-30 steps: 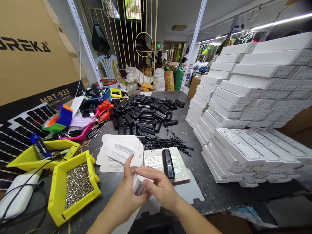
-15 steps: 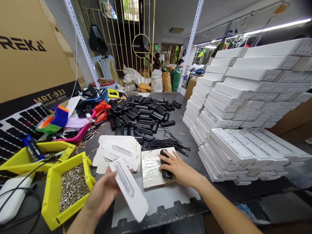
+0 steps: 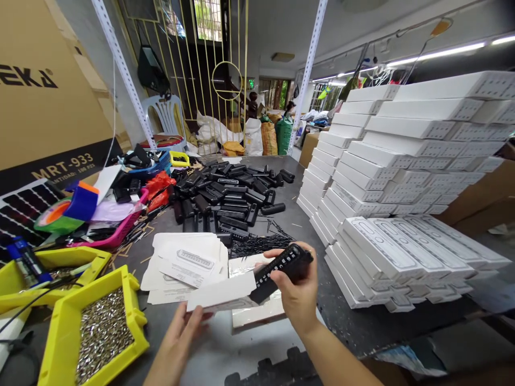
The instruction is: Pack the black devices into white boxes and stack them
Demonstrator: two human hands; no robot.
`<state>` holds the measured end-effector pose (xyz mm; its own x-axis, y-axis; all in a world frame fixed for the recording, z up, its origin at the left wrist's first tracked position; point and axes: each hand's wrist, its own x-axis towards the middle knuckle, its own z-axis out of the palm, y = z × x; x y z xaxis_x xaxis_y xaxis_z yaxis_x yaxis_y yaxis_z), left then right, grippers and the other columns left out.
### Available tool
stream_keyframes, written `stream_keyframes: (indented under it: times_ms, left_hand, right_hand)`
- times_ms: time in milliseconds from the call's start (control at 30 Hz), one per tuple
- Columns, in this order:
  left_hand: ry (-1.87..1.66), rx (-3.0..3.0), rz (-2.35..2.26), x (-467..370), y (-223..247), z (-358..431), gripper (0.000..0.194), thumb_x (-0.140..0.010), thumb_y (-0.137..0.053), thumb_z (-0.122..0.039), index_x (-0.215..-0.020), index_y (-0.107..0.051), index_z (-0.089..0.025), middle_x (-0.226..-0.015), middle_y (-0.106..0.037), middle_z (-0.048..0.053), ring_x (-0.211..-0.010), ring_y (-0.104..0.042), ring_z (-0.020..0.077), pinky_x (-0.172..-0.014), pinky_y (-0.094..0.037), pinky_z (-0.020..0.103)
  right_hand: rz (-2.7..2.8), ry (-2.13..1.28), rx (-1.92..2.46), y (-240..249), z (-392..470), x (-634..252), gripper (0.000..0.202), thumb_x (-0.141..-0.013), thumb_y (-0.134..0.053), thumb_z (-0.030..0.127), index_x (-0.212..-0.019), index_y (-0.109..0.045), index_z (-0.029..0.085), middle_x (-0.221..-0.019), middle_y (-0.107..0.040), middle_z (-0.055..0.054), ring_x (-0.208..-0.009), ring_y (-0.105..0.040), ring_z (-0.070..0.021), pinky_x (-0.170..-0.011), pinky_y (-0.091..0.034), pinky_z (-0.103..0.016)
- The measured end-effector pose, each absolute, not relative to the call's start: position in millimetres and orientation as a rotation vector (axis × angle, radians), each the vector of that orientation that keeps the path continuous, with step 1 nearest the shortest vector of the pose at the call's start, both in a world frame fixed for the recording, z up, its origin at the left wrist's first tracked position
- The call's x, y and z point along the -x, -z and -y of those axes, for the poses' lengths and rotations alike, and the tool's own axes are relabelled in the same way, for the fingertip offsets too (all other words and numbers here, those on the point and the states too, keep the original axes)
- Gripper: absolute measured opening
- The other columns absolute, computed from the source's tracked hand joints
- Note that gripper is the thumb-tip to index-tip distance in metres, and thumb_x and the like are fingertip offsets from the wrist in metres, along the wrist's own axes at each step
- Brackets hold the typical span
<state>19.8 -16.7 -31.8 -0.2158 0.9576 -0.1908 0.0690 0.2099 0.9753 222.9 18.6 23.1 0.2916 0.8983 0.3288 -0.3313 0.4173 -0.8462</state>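
Observation:
A narrow white carton (image 3: 221, 293) lies tilted in my left hand (image 3: 185, 327), its fingers closed round the lower left end. My right hand (image 3: 300, 292) grips a black ridged device (image 3: 281, 268) with a row of light marks along its face. The device's lower left end meets the carton's right end and seems partly inside it. Beneath them is a white pad with a shiny film (image 3: 257, 317). Flat white cartons and printed sheets (image 3: 189, 260) are piled left of the pad. Behind it lie thin black sticks (image 3: 261, 244) and a heap of black devices (image 3: 229, 195).
Stacked white boxes (image 3: 386, 177) rise on the right. At left are a yellow bin of small metal parts (image 3: 52, 343), another yellow bin (image 3: 98, 261) with blue markers, and a pink tray (image 3: 120, 233). A large cardboard box (image 3: 44, 107) stands behind them.
My right hand has lifted the black device off the pad and brought it to the carton. My left hand has turned the carton nearly level, its end towards the device. The view has shifted slightly.

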Motion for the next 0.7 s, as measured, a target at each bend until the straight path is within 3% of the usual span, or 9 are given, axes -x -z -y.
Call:
stream_keyframes:
  times_ms: [100, 167, 233, 333, 400, 467, 533, 600, 700]
  left_hand:
    - [-1.258, -1.836, -1.78, -2, 23, 10, 0.078, -0.061, -0.071, -0.06, -0.124, -0.043, -0.022, -0.141, -0.039, 0.015, -0.134, -0.03, 0.0365, -0.112, -0.018, 0.055]
    - [-1.052, -2.196, -1.678, -5, 16, 6, 0.085, -0.059, -0.078, -0.047, -0.13, -0.035, -0.027, -0.138, -0.046, 0.012, -0.126, -0.044, 0.0352, -0.104, -0.036, 0.048]
    - [-0.751, -2.222, -1.491, -17, 13, 3, 0.072, -0.07, -0.069, -0.033, -0.132, -0.031, -0.033, -0.117, -0.064, 0.005, -0.102, -0.063, 0.029, -0.082, -0.051, 0.036]
    - [-0.718, -2.045, -1.408, -33, 16, 3, 0.069, -0.07, -0.058, -0.02, -0.131, -0.029, -0.034, -0.098, -0.07, 0.0, -0.083, -0.069, 0.0241, -0.068, -0.052, 0.028]
    - [-0.814, -1.93, -1.447, -36, 23, 7, 0.072, -0.066, -0.058, -0.02, -0.131, -0.029, -0.032, -0.097, -0.071, 0.0, -0.082, -0.069, 0.0245, -0.068, -0.052, 0.028]
    - [-0.846, -1.827, -1.537, -33, 31, 11, 0.071, -0.066, -0.058, -0.024, -0.131, -0.03, -0.03, -0.093, -0.072, 0.002, -0.077, -0.07, 0.0252, -0.065, -0.052, 0.029]
    - [-0.877, -1.772, -1.63, -28, 37, 15, 0.069, -0.067, -0.059, -0.029, -0.13, -0.031, -0.027, -0.092, -0.072, 0.003, -0.077, -0.07, 0.026, -0.065, -0.053, 0.03]
    - [-0.929, -1.774, -1.661, -23, 41, 17, 0.067, -0.067, -0.06, -0.032, -0.129, -0.033, -0.027, -0.098, -0.071, 0.004, -0.083, -0.069, 0.0261, -0.068, -0.053, 0.03]
    - [-0.966, -1.803, -1.647, -21, 42, 16, 0.068, -0.07, -0.059, -0.034, -0.132, -0.032, -0.025, -0.106, -0.069, 0.005, -0.09, -0.068, 0.0254, -0.073, -0.053, 0.03]
  right_hand:
    - [0.933, -0.936, 0.712, -32, -26, -216, 0.065, -0.07, -0.079, 0.034, -0.117, -0.034, 0.033, -0.089, -0.065, -0.001, -0.078, -0.065, -0.0191, -0.077, -0.053, -0.04]
    - [0.983, -0.979, 0.678, -33, -28, -207, 0.064, -0.07, -0.079, 0.033, -0.116, -0.035, 0.033, -0.088, -0.065, 0.0, -0.074, -0.065, -0.0186, -0.073, -0.053, -0.038]
    - [1.033, -0.99, 0.652, -28, -26, -198, 0.062, -0.069, -0.079, 0.031, -0.114, -0.036, 0.033, -0.088, -0.065, 0.0, -0.069, -0.064, -0.0178, -0.068, -0.054, -0.036]
    - [1.215, -0.9, 0.606, -15, -28, -194, 0.058, -0.071, -0.078, 0.033, -0.115, -0.041, 0.033, -0.096, -0.065, -0.002, -0.076, -0.065, -0.0194, -0.072, -0.053, -0.036]
    - [1.52, -0.822, 0.583, -8, -41, -203, 0.051, -0.072, -0.074, 0.043, -0.115, -0.05, 0.03, -0.107, -0.063, -0.006, -0.095, -0.063, -0.024, -0.082, -0.051, -0.039]
    - [1.812, -0.7, 0.745, -3, -72, -221, 0.037, -0.084, -0.058, 0.047, -0.114, -0.056, 0.026, -0.114, -0.061, -0.007, -0.105, -0.058, -0.0235, -0.091, -0.047, -0.039]
    - [1.914, -0.546, 1.089, -2, -115, -246, 0.028, -0.095, -0.039, 0.032, -0.113, -0.059, 0.023, -0.113, -0.062, -0.006, -0.106, -0.056, -0.0183, -0.094, -0.044, -0.035]
    - [1.931, -0.478, 1.275, 0, -161, -272, 0.025, -0.091, -0.043, 0.017, -0.103, -0.065, 0.019, -0.114, -0.061, -0.009, -0.109, -0.053, -0.0196, -0.098, -0.039, -0.037]
    - [1.971, -0.501, 1.365, 5, -208, -300, 0.007, -0.082, -0.059, 0.013, -0.082, -0.066, 0.014, -0.102, -0.063, -0.01, -0.1, -0.055, -0.0206, -0.093, -0.041, -0.04]
